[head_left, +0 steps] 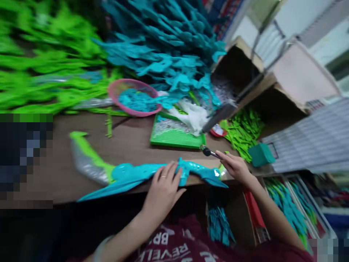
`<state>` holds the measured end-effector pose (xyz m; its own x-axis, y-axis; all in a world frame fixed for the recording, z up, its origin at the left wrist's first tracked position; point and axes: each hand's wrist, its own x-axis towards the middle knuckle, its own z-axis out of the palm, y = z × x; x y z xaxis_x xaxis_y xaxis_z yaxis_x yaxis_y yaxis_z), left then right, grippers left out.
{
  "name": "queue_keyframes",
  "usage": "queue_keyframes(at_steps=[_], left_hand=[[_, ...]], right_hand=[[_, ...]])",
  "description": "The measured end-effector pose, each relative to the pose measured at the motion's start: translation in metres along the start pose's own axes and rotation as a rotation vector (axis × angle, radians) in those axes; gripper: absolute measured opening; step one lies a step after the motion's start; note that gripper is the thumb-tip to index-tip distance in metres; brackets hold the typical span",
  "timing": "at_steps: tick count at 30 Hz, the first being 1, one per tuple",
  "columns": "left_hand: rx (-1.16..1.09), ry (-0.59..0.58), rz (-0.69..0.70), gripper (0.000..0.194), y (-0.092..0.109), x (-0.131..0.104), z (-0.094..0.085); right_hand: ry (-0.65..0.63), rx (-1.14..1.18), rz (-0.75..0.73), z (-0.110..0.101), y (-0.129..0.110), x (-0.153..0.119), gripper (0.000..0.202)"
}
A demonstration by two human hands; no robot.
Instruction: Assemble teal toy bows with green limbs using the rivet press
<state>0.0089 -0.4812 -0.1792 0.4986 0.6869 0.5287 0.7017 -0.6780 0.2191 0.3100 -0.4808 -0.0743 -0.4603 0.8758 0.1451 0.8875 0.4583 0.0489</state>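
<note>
One left grip (163, 185) lies open on teal piece (136, 173); right grip (236, 167) holds tool (207, 151); shirt (169, 249) reads "REVEL".

So there's just one head cam, looking forward and down across the tabletop (131, 140) from its near edge.

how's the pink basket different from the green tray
The pink basket is round, while the green tray is rectangular. The basket holds blue pieces; the tray holds small silvery bits. The basket looks deeper, the tray shallow with a ribbed floor. Both are open-topped.
</note>
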Motion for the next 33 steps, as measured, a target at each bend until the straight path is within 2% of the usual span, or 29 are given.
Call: queue_keyframes(at_steps=[3, 6, 9, 12, 15, 18, 21, 26, 33], left_hand=[[-0.082, -0.026, 0.113, 0.046, -0.003, 0.027, 0.011], [-0.097, -0.09, 0.127, 0.041, 0.002, 0.05, 0.026], [-0.057, -0.127, 0.077, 0.04, 0.004, 0.06, 0.033], [-0.029, -0.085, 0.048, 0.044, 0.003, 0.058, 0.034], [-0.108, -0.058, -0.004, 0.038, 0.0, 0.053, 0.037], [-0.22, -0.064, -0.054, 0.025, -0.001, 0.049, 0.041], [-0.27, -0.091, -0.093, 0.028, 0.002, 0.048, 0.041], [-0.256, -0.154, -0.11, 0.043, 0.005, 0.05, 0.033], [-0.24, -0.188, -0.118, 0.035, 0.001, 0.05, 0.029]], right_hand=[[-0.04, -0.186, 0.141, 0.025, 0.049, -0.038, 0.036], [-0.077, -0.193, 0.191, 0.042, 0.082, -0.035, 0.025], [-0.081, -0.188, 0.243, 0.044, 0.106, 0.004, 0.025], [-0.081, -0.192, 0.321, 0.041, 0.13, 0.062, 0.034], [-0.143, -0.18, 0.346, 0.043, 0.149, 0.119, 0.033], [-0.219, -0.186, 0.344, 0.052, 0.155, 0.157, 0.028], [-0.263, -0.214, 0.348, 0.06, 0.152, 0.172, 0.027], [-0.266, -0.224, 0.366, 0.066, 0.146, 0.174, 0.038], [-0.158, -0.205, 0.479, 0.062, 0.145, 0.159, 0.041]])
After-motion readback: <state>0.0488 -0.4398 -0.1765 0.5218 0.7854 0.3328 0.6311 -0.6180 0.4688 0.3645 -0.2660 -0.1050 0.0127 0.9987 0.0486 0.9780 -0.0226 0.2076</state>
